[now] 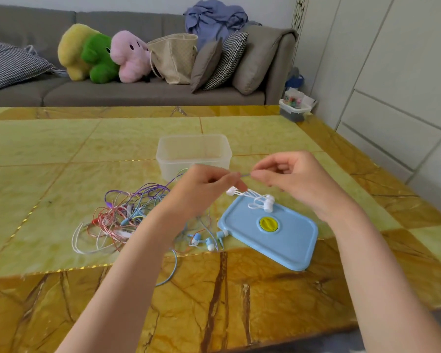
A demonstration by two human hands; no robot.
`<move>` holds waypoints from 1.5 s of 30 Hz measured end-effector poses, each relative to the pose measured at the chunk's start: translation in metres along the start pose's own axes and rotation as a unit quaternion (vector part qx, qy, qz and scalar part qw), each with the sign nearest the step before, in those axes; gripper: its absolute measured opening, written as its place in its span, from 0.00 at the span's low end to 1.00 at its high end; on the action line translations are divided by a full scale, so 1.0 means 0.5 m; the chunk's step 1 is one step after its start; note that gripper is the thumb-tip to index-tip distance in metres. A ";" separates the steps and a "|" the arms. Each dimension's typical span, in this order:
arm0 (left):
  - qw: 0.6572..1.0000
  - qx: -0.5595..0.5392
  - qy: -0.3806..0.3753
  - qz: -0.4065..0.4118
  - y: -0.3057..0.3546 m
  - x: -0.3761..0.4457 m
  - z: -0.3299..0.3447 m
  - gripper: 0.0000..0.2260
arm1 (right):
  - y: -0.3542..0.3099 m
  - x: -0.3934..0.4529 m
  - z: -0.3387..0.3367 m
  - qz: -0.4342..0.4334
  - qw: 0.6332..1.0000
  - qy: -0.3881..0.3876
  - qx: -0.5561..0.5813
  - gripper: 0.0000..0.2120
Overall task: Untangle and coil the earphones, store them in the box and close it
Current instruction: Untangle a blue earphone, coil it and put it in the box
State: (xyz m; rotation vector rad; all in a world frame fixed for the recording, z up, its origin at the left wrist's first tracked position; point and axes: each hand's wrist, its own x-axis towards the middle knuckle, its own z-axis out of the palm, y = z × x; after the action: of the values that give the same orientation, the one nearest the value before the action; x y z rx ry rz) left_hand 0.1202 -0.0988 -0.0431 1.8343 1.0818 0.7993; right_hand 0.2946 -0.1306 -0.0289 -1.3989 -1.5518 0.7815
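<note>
1. Both hands were raised over the desk [61, 289], between the box [194, 156] and the lid [267, 231]. The left hand [201, 186] and the right hand [288, 174] faced each other, fingertips nearly touching.

2. A short stretch of purple cord [245, 175] ran taut between them. The left grip was pinched together on one end of that stretch, the right grip pinched on the other; the remaining fingers of both hands were curled in.

3. The purple cord trailed from the left hand down and left into the tangle [127, 212], a loose heap of purple, red, white, blue and yellowish cords lying on the desk well left of the lid.

4. A white pair [259, 200] lay bunched on the lid's far edge, just below the hands. A blue pair [204, 240] lay on the desk against the lid's left edge, its cord looping toward the near edge.

5. The box stood open and looked empty, just beyond the hands. The lid lay flat on the desk, apart from the box.

6. Judged from this, the step in hand was untangling: the purple cord was being drawn out of the heap. Nothing seemed stored yet, so the task looked early.

7. The next move would call for feeding the purple cord hand over hand, gently, so the knots in the heap loosen rather than tighten, then coiling it once free.
</note>
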 end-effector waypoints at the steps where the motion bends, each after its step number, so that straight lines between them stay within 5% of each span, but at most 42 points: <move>1: 1.000 -0.017 0.007 -0.009 0.000 -0.003 -0.008 0.14 | 0.005 0.000 -0.010 0.007 1.000 0.020 -0.005 0.04; 5: 0.995 -0.066 -0.060 -0.040 0.002 -0.012 -0.008 0.13 | 0.017 0.002 -0.016 0.011 0.998 0.059 -0.033 0.06; 8: 0.984 -0.115 -0.110 -0.082 0.014 -0.018 0.019 0.14 | 0.012 0.001 0.017 -0.005 1.000 0.016 -0.018 0.07; 15: 0.964 -0.233 -0.052 -0.117 0.006 -0.008 0.002 0.19 | 0.007 0.009 0.031 -0.022 0.998 0.021 0.049 0.06; 22: 0.935 -0.307 -0.129 -0.122 0.012 -0.015 0.005 0.15 | 0.002 0.006 0.045 -0.012 0.996 0.001 0.091 0.04; 25: 0.919 -0.364 -0.081 -0.130 0.016 -0.009 -0.001 0.15 | 0.002 0.005 0.050 0.020 0.996 -0.007 0.086 0.02; 29: 0.854 -0.504 0.040 -0.121 0.007 0.005 -0.023 0.14 | 0.018 0.007 0.061 0.113 0.993 -0.014 0.012 0.11; 36: 0.834 -0.533 0.093 -0.107 0.006 0.012 -0.011 0.12 | 0.001 -0.015 0.122 0.088 0.959 -0.244 0.114 0.14; 39: 0.825 -0.553 0.068 -0.094 0.010 0.011 -0.011 0.12 | -0.011 -0.021 0.115 0.085 0.947 -0.295 0.100 0.15; 42: 0.802 -0.590 -0.006 -0.099 0.011 0.005 -0.015 0.12 | -0.012 -0.016 0.099 0.099 0.960 -0.262 0.019 0.17; 45: 0.834 -0.537 -0.060 -0.110 0.011 -0.001 -0.019 0.12 | 0.007 -0.009 0.074 0.135 0.968 -0.199 -0.076 0.22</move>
State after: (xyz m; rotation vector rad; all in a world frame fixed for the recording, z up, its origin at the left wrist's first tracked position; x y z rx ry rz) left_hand 0.1140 -0.0977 -0.0339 0.7641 0.5216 0.8730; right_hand 0.2628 -0.1305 -0.0481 -1.6635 -1.7746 1.1876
